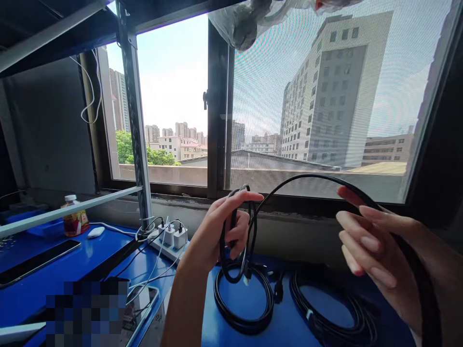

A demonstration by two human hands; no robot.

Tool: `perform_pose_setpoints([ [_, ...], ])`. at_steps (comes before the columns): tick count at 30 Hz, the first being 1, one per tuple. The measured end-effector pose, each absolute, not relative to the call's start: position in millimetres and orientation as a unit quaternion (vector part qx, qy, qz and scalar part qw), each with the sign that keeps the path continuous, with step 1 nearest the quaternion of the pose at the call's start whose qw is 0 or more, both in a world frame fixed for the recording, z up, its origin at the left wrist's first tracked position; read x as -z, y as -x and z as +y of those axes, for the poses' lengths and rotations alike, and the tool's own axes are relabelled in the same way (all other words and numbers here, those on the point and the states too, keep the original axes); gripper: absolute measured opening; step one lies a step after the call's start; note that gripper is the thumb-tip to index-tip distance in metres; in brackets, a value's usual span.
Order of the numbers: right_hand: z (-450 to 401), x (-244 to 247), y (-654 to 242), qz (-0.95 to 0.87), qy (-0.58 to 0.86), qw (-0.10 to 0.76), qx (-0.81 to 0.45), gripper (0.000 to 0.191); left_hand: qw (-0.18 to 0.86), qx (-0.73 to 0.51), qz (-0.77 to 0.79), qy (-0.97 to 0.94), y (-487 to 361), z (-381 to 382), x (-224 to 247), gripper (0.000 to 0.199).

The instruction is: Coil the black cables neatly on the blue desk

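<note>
A black cable (311,176) arches through the air between my two hands. My left hand (231,217) is closed around several small loops of it, index finger stretched to the right, and the loops hang down below the fingers. My right hand (376,241) pinches the same cable between thumb and index finger, the other fingers curled loosely. From there the cable runs down past the right wrist. Under my left hand a coiled black cable (244,327) lies on the blue tabletop (249,299), with dark plugs near it. Another coiled black cable (333,327) lies further right.
At the left, a power strip (168,246) carries white chargers and thin cords. Phones (39,260), a bottle (75,217) and a white earphone case (95,233) lie or stand nearby. A metal shelf post (133,115) rises before the window (219,120); a plastic bag (249,24) hangs above.
</note>
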State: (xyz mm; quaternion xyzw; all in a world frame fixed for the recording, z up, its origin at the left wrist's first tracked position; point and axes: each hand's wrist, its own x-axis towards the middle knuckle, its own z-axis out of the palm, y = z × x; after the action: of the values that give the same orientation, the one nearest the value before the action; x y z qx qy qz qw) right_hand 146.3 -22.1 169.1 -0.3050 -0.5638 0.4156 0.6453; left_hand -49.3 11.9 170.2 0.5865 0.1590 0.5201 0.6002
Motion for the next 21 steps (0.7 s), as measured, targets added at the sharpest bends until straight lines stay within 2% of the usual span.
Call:
perform_pose_setpoints([
  [5, -21.5, -174.1, -161.8, -0.442, 0.283, 0.745, -0.412, 0.013, 0.546, -0.66, 0.084, -0.51, 59.5, 21.4, -172.9, 0.019],
  [10, -20.1, -164.9, -166.0, -0.432, 0.282, 0.792, -0.326, 0.013, 0.468, -0.788, 0.114, -0.383, 59.7, 27.4, -176.5, 0.037],
  [12, -18.0, -161.6, -160.7, -0.429, 0.26, 0.821, -0.273, 0.012, 0.435, -0.822, 0.129, -0.346, 58.2, 28.9, -177.4, 0.037],
  [15, -9.3, -158.3, -158.4, -0.41, 0.237, 0.846, -0.245, 0.012, 0.399, -0.835, 0.157, -0.346, 58.2, 33.2, -175.6, 0.038],
  [21, -3.0, -158.8, -175.1, -0.362, 0.265, 0.859, -0.246, 0.01, 0.316, -0.785, 0.292, -0.446, 64.9, 44.5, -166.3, 0.038],
])
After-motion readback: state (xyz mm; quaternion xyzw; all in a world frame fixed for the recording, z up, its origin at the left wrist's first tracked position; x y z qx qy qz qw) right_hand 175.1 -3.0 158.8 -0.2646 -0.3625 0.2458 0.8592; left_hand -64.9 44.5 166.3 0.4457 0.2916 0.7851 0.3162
